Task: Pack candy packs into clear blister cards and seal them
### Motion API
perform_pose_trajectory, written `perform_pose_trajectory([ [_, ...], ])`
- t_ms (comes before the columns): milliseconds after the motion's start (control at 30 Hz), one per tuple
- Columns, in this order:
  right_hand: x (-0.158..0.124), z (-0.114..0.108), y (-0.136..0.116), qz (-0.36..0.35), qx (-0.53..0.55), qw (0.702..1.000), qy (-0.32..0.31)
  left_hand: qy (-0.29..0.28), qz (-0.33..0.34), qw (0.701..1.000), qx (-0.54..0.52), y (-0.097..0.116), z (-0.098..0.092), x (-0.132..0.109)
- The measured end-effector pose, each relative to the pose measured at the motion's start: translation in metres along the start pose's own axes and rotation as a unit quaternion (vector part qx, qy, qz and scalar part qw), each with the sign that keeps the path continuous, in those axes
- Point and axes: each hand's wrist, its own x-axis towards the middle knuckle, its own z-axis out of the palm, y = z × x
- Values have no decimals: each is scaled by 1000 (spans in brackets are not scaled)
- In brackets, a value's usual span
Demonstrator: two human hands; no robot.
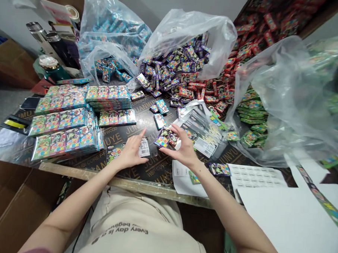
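My right hand (pixel 183 148) curls thumb and fingers around a small purple candy packet (pixel 163 137), with a red packet (pixel 174 140) beside it, just above the table. Its palm side is partly hidden. My left hand (pixel 131 151) has thumb and fingers spread over a flat printed pouch (pixel 114 151) with a white barcode label, and holds nothing. Between and beyond the hands lie loose blue packets (pixel 161 106). A fan of printed pouches (pixel 204 130) rests just past my right hand.
Stacked four-packet bundles (pixel 64 138) stand at the left. Clear bags hold blue packets (pixel 114 27), purple packets (pixel 174 56) and green packets (pixel 252 107); red packets (pixel 245 51) spill down at the back right. A label sheet (pixel 258 176) lies right, bottles (pixel 56 43) back left.
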Motion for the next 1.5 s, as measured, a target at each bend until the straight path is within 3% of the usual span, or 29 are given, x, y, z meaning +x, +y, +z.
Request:
perform_pose_trajectory([
  [133, -21, -5, -14, -57, -97, 991, -70, 18, 24, 999, -26, 11, 3, -3],
  [233, -29, -8, -17, -74, -53, 989, -119, 25, 47, 998, -20, 16, 5, -4],
  [333, -30, -8, -12, -89, 3, 984, -155, -5, 68, 997, -27, 19, 7, -4],
  [400, -31, -7, -8, -87, 14, 986, -140, -15, 65, 997, -37, 20, 9, -4],
  [533, -37, 1, -14, -19, -12, 1000, 12, 20, 23, 998, -60, 17, 11, -3],
  [633, -35, 7, -21, -56, -5, 997, -52, 26, 20, 998, -59, 16, 11, 0],
  [700, -20, 8, -15, -69, -27, 996, -57, 13, 32, 999, -39, 16, 10, 2],
  [833, 47, -4, 37, 49, -179, 978, 95, -75, 66, 993, 56, 18, 9, 6],
  [1000, 142, -24, 115, 176, -318, 926, 104, -153, 60, 973, 164, 17, 9, 6],
  [1100, 177, -32, 135, 240, -328, 907, 114, -154, 37, 972, 172, 8, 8, 6],
  [1200, 190, -31, 139, 268, -314, 908, 77, -141, 17, 977, 161, -5, 9, 7],
  [1267, 186, -27, 136, 232, -305, 922, 58, -126, 10, 980, 151, -12, 11, 7],
  [1367, 160, -20, 121, 123, -280, 951, 37, -113, 8, 987, 111, -18, 14, 8],
  [1433, 132, -13, 102, 21, -239, 970, 45, -83, -8, 996, 38, -15, 12, 12],
  [1500, 101, -6, 78, -78, -189, 977, 66, -23, -51, 993, -100, -6, 8, 17],
])
